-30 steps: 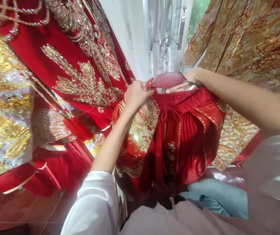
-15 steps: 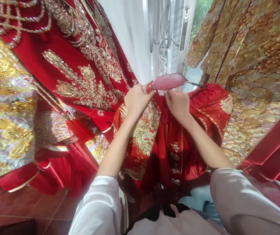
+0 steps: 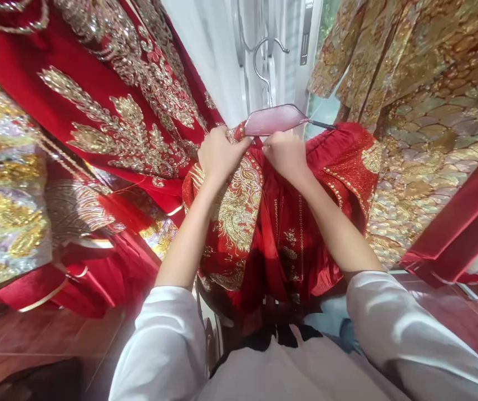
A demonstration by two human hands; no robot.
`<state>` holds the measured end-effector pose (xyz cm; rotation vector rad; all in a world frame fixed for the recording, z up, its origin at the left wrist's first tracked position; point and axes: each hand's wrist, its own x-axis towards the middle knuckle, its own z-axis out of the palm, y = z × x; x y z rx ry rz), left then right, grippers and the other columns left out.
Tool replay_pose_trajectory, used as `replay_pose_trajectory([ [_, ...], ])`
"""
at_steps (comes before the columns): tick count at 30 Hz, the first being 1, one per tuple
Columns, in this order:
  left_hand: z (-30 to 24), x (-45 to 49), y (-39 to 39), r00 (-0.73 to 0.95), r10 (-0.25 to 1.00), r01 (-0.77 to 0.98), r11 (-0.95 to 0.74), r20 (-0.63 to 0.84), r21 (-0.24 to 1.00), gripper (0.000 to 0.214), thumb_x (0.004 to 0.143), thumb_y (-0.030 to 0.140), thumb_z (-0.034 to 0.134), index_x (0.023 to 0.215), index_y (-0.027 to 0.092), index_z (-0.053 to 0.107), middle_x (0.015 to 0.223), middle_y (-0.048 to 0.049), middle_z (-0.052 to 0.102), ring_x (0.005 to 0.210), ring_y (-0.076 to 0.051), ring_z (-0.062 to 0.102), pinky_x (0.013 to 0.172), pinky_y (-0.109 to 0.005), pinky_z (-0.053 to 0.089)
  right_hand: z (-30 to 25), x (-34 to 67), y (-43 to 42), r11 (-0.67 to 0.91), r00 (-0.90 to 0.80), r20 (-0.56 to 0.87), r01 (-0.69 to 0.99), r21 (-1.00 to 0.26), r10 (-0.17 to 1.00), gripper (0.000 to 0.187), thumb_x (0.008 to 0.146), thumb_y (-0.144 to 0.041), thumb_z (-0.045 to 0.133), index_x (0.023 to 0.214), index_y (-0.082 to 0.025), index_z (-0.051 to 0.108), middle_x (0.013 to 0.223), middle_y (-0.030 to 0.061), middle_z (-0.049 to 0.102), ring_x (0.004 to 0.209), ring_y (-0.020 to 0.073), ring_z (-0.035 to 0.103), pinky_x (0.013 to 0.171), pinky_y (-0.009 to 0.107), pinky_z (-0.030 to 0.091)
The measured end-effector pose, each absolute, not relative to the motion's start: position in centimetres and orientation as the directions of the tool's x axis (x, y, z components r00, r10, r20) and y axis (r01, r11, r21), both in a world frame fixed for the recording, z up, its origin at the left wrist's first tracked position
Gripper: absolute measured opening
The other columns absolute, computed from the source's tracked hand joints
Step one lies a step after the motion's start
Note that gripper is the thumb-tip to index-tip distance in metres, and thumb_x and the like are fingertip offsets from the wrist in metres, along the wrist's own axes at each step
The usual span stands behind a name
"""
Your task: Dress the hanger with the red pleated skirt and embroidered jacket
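Note:
In the head view a red skirt (image 3: 239, 214) with gold embroidery and beaded lines hangs in front of me on a metal-hooked hanger (image 3: 274, 119) with a pinkish flat middle. My left hand (image 3: 218, 155) is closed on the skirt's waist at the left, its thumb pointing in toward the hanger. Just below the hanger's lower edge, my right hand (image 3: 286, 156) has its fingers curled round the waistband. The cloth inside both fists is mostly hidden. Only a small gap separates the two hands.
Red garments with gold beadwork (image 3: 130, 111) hang on the left, beside a gold and silver sequined one (image 3: 9, 206). A gold scale-patterned garment (image 3: 426, 167) hangs at right. Behind the hanger are a white door (image 3: 205, 50) and bars. Below lies a reddish tiled floor (image 3: 97, 340).
The view has shifted, so everything sits a little further left and higher. My right hand has rolled slightly upward against the hanger's lower edge. Both hands keep their hold on the skirt.

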<state>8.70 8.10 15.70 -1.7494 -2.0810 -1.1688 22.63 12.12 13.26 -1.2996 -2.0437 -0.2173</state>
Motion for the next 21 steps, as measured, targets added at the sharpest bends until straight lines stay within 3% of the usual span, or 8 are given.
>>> replay_pose_trajectory([
  [3, 16.2, 9.0, 7.1, -0.191, 0.736, 0.929, -0.078, 0.65, 0.362, 0.05, 0.07, 0.051, 0.058, 0.112, 0.024, 0.054, 0.101, -0.0113, 0.06, 0.118, -0.035, 0.044, 0.092, -0.044, 0.039, 12.3, 22.2, 12.1, 0.426, -0.11, 0.674, 0.845, -0.324, 0.731, 0.037, 0.092, -0.024, 0.033, 0.104, -0.01, 0.065, 0.083, 0.017, 0.062, 0.084, 0.0255, 0.056, 0.068, 0.033, 0.039],
  [6, 17.3, 10.1, 6.5, 0.067, 0.704, 0.958, -0.243, 0.707, 0.151, 0.07, 0.068, 0.043, 0.059, 0.135, 0.032, 0.039, 0.116, -0.0094, 0.057, 0.137, -0.031, 0.019, 0.105, -0.05, 0.027, 11.8, 22.2, 12.4, 0.408, -0.055, 0.679, 0.833, -0.373, 0.732, 0.04, 0.095, -0.028, 0.028, 0.114, -0.012, 0.059, 0.083, 0.0152, 0.061, 0.086, 0.0255, 0.056, 0.069, 0.032, 0.039],
  [8, 18.1, 11.2, 6.9, 0.282, 0.669, 0.929, -0.37, 0.687, -0.02, 0.068, 0.071, 0.038, 0.054, 0.137, 0.039, 0.036, 0.124, -0.0052, 0.054, 0.14, -0.027, 0.011, 0.112, -0.051, 0.015, 11.8, 22.2, 12.5, 0.382, -0.038, 0.664, 0.841, -0.382, 0.747, 0.04, 0.095, -0.029, 0.027, 0.116, -0.013, 0.058, 0.086, 0.0149, 0.061, 0.088, 0.0257, 0.056, 0.071, 0.032, 0.039],
  [10, 18.5, 12.4, 8.2, 0.403, 0.645, 0.885, -0.454, 0.649, -0.098, 0.053, 0.08, 0.035, 0.041, 0.133, 0.038, 0.042, 0.131, -0.0015, 0.05, 0.14, -0.025, 0.013, 0.115, -0.049, 0.008, 11.8, 22.2, 12.6, 0.358, -0.026, 0.652, 0.852, -0.383, 0.758, 0.039, 0.095, -0.028, 0.027, 0.114, -0.013, 0.058, 0.091, 0.0154, 0.061, 0.09, 0.0261, 0.056, 0.072, 0.032, 0.039],
  [14, 18.4, 13.8, 10.9, 0.366, 0.66, 0.871, -0.491, 0.656, 0.007, 0.047, 0.09, 0.026, 0.016, 0.12, 0.029, 0.052, 0.13, -0.0072, 0.05, 0.141, -0.022, 0.015, 0.111, -0.046, 0.018, 12.1, 22.4, 11.2, 0.333, -0.018, 0.647, 0.868, -0.368, 0.762, 0.037, 0.094, -0.023, 0.027, 0.109, -0.013, 0.06, 0.096, 0.0161, 0.061, 0.091, 0.0268, 0.056, 0.073, 0.032, 0.039],
  [17, 18.1, 13.7, 11.7, 0.344, 0.649, 0.843, -0.532, 0.678, 0.082, 0.039, 0.091, 0.025, 0.022, 0.112, 0.025, 0.054, 0.126, -0.0123, 0.052, 0.14, -0.024, 0.018, 0.11, -0.043, 0.019, 13.5, 24.3, 9.6, 0.323, -0.021, 0.666, 0.886, -0.334, 0.745, 0.037, 0.092, -0.019, 0.027, 0.105, -0.015, 0.061, 0.099, 0.0157, 0.063, 0.092, 0.027, 0.057, 0.075, 0.033, 0.041],
  [21, 17.9, 13.3, 11.0, 0.326, 0.645, 0.841, -0.532, 0.691, 0.1, 0.033, 0.091, 0.024, 0.033, 0.116, 0.024, 0.053, 0.127, -0.0116, 0.053, 0.141, -0.023, 0.02, 0.111, -0.039, 0.02, 18.0, 28.3, 10.6, 0.288, 0.071, 0.753, 0.897, -0.335, 0.654, 0.033, 0.089, -0.015, 0.033, 0.106, -0.014, 0.061, 0.107, 0.0146, 0.062, 0.101, 0.0263, 0.056, 0.085, 0.035, 0.041],
])
